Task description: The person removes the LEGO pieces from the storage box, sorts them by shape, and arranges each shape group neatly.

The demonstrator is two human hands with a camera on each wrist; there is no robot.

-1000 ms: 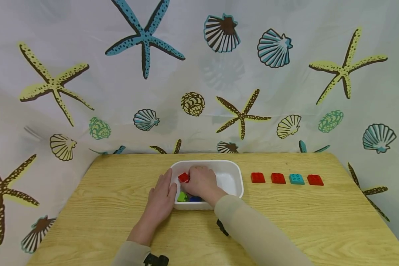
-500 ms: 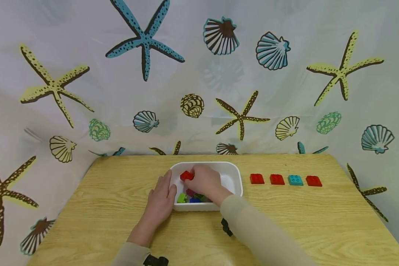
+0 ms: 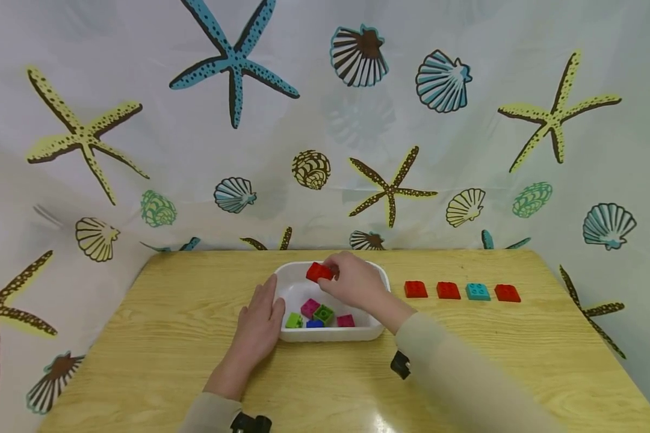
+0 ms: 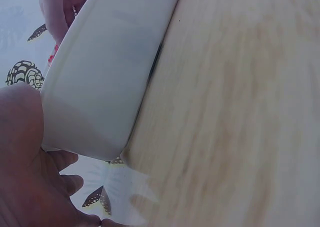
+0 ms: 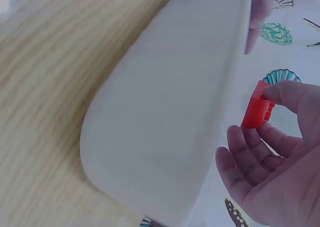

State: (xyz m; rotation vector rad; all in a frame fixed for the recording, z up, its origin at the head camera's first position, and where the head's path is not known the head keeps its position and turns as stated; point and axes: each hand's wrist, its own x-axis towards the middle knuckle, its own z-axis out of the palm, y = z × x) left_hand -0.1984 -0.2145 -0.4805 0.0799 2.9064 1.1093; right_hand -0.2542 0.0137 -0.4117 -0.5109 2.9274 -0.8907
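Two hands at one white tray (image 3: 330, 337) on a wood-grain surface (image 3: 195, 313).

Left hand (image 3: 259, 328) lies along the tray's left end, fingers straight, thumb by the near corner; likely steadying. If that contact slackens, a bump could slide the tray.

Tray contents: five loose bricks. Along the near wall, left to right: lime brick (image 3: 294, 320), blue brick (image 3: 315, 323), pink brick (image 3: 345, 321). Just beyond: dark green brick (image 3: 323, 314), magenta brick (image 3: 310, 308).

Right hand (image 3: 357, 282) over the tray: fingers and thumb pinch a red brick (image 3: 318, 272), raised above the rim. Only part of it is covered; a slip or twist might drop it among the others or past the far wall. Low travel could clip the rim.

Right of the tray, in a row: inner red brick (image 3: 416, 289), middle red brick (image 3: 448, 290), light-blue brick (image 3: 478, 291), outer red brick (image 3: 507, 293). A dragging sleeve might knock them askew.

Behind the tray: starfish-and-shell cloth (image 3: 281, 126).
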